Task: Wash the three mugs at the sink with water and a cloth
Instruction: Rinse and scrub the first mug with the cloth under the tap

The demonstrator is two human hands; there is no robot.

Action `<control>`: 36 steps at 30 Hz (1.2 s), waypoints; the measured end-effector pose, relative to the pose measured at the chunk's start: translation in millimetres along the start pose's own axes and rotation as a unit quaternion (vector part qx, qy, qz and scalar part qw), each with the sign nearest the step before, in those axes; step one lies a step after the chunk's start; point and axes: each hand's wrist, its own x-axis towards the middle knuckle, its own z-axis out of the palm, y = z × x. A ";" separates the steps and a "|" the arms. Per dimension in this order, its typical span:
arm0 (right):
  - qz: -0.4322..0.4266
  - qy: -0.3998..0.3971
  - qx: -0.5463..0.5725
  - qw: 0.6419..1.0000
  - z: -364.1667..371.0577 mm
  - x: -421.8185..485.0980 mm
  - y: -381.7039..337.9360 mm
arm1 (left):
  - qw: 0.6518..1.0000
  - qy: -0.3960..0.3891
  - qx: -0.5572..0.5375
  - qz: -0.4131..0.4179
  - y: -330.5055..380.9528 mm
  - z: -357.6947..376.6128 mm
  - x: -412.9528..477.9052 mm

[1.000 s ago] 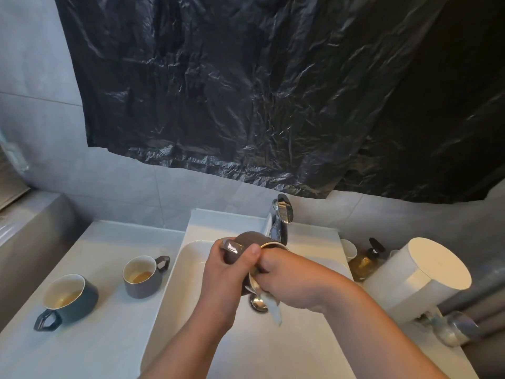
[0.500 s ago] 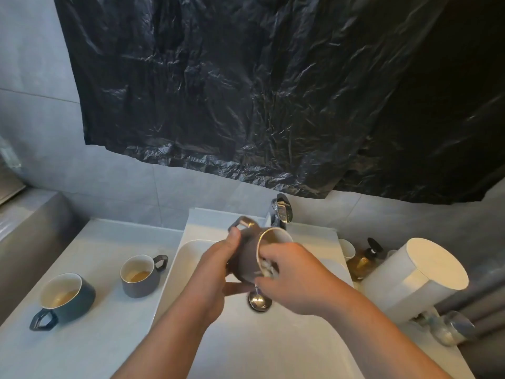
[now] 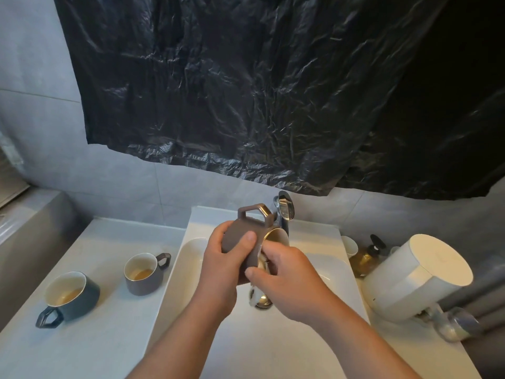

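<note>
Fingers of the left hand (image 3: pixel 218 269) wrap the body of the tilted grey-brown ceramic mug (image 3: pixel 240 242), its angular handle above the grip, over the white basin sink (image 3: pixel 273 351). Just right of that grip, the right hand (image 3: pixel 287 277) pinches a pale cloth (image 3: pixel 262 259) at the mug's mouth. Wet glaze probably slips and chips, so the body seems the safest hold.

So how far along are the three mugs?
Done: nothing visibly. In hand: left hand grips the brown mug over the sink, right hand works the cloth at its rim. Left: grey mug and dark blue mug on the counter, both holding brown dregs.
</note>
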 end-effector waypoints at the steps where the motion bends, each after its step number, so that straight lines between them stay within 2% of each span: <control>1: -0.001 -0.052 0.019 0.998 -8.4 -0.3 -3.3 | 1.000 -0.009 -0.014 -0.014 0.3 -2.9 1.0; 3: 0.020 -0.133 0.022 0.991 -20.5 3.8 -0.1 | 0.999 -0.033 -0.017 -0.034 -0.1 -7.3 2.7; 5: 0.027 -0.175 -0.167 0.970 -21.0 13.5 5.7 | 0.998 -0.053 0.009 -0.040 -1.1 -6.6 1.9; 6: 0.036 -0.200 -0.294 0.934 -17.6 18.0 7.5 | 0.997 -0.057 0.021 -0.040 -2.5 -5.8 1.7; 7: 0.038 -0.202 -0.370 0.906 -13.1 19.7 8.3 | 0.997 -0.056 0.028 -0.042 -3.6 -4.7 1.5; 8: 0.018 -0.182 -0.382 0.906 -9.9 19.7 8.9 | 0.997 -0.051 0.030 -0.046 -4.8 -4.7 1.6; 10: -0.027 -0.146 -0.332 0.932 -8.2 15.8 8.2 | 0.997 -0.046 0.026 -0.059 -5.7 -6.2 2.2; 13: -0.010 -0.154 -0.249 0.956 -18.6 10.6 0.4 | 0.995 -0.067 0.013 -0.076 -6.4 -6.7 0.4; 18: 0.000 -0.167 -0.172 0.971 -39.3 1.6 -10.6 | 0.994 -0.076 -0.003 -0.084 -5.7 -10.3 3.2; 20: 0.014 -0.167 -0.198 0.966 -37.3 3.3 -15.5 | 0.994 -0.077 0.007 -0.081 -3.2 -9.2 3.5; 22: 0.089 -0.204 -0.289 0.931 -27.8 9.2 -19.5 | 0.993 -0.085 0.028 -0.074 -1.4 -4.5 2.2; 24: 0.191 -0.240 -0.372 0.876 -18.8 15.5 -20.6 | 0.993 -0.084 0.031 -0.081 -2.4 -1.3 3.3; 26: 0.227 -0.298 -0.410 0.832 -15.3 15.7 -29.3 | 0.993 -0.068 0.024 -0.099 -3.9 -1.8 5.3; 27: 0.221 -0.299 -0.422 0.827 -14.4 19.0 -39.0 | 0.992 -0.063 0.026 -0.108 -4.4 -2.3 6.2; 29: 0.170 -0.277 -0.410 0.852 -20.5 18.7 -45.3 | 0.989 -0.065 0.033 -0.126 -4.3 -2.7 7.1; 32: 0.031 -0.214 -0.293 0.932 -35.0 9.4 -34.1 | 0.987 -0.081 0.042 -0.135 -0.3 -1.4 7.0; 34: -0.001 -0.156 -0.228 0.961 -38.9 7.0 -16.1 | 0.987 -0.086 0.038 -0.131 2.2 -1.0 7.4; 36: -0.003 -0.123 -0.196 0.973 -38.6 7.2 -5.0 | 0.987 -0.097 0.024 -0.123 2.8 -4.2 9.0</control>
